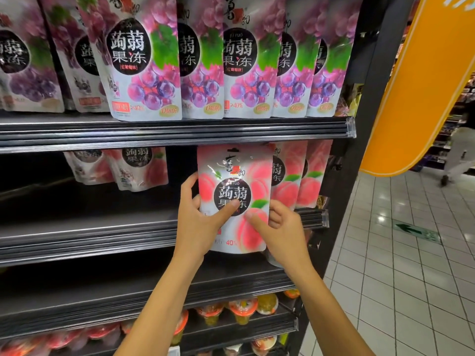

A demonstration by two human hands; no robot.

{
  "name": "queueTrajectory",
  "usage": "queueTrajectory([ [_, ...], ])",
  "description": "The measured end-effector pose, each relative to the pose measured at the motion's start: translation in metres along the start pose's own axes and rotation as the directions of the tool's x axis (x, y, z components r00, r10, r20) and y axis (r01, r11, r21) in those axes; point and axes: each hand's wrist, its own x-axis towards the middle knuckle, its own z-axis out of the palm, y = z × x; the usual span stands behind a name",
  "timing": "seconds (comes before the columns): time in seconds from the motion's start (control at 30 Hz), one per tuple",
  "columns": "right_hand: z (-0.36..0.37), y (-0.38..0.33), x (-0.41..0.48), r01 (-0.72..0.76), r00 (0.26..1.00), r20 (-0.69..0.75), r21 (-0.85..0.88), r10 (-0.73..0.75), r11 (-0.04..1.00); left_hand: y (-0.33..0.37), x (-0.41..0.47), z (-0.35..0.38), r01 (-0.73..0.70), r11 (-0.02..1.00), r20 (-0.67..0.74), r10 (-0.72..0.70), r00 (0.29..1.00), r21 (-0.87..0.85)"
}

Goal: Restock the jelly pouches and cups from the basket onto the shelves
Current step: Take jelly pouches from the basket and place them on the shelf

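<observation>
Centrally, a peach pouch (239, 186) is held upright in front of the middle shelf (90, 237), its lower part overlapping that shelf's front rail and its top edge just below the upper shelf (154, 132). The left hand (198, 219) grips the pouch's left edge, thumb laid across the printed front and fingers curled round behind. The right hand (280, 232) pinches the lower right corner, thumb on the front and the other fingers folded behind the edge. Both forearms rise from below the middle shelf.

On the middle shelf, to the right of the held pouch, stands a short row of matching peach pouches (290, 176), the nearest one partly covered by it. Farther left and set back on the same shelf are a few more pouches (138, 165), leaning and in shadow.

Above the middle shelf, grape pouches (144, 60) fill the upper shelf in overlapping upright rows. Below it, on lower tiers, stand jelly cups (243, 310) with orange lids; their labels are too blurred to read.

Right of the middle shelf's end lie a pale tiled floor (398, 265) with a green arrow marking (411, 229), an orange hanging sign (416, 86), and, beyond, a blurred person (460, 150).
</observation>
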Motion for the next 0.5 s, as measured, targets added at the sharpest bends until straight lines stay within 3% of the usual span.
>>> queueTrajectory([
  [0.2,0.011,-0.013,0.021,0.062,0.988,-0.141,-0.011,-0.063,0.998,0.006,0.014,-0.007,-0.036,0.993,-0.025,0.039,0.999,0.112],
  [0.37,0.028,-0.014,0.038,0.064,0.929,-0.344,-0.214,-0.137,0.975,-0.001,0.012,-0.005,-0.076,0.969,-0.057,0.092,0.994,0.236],
  [0.5,0.037,0.0,0.039,0.078,0.94,-0.305,-0.25,-0.155,0.965,-0.009,0.008,0.001,-0.073,0.96,0.016,0.071,0.997,0.269],
])
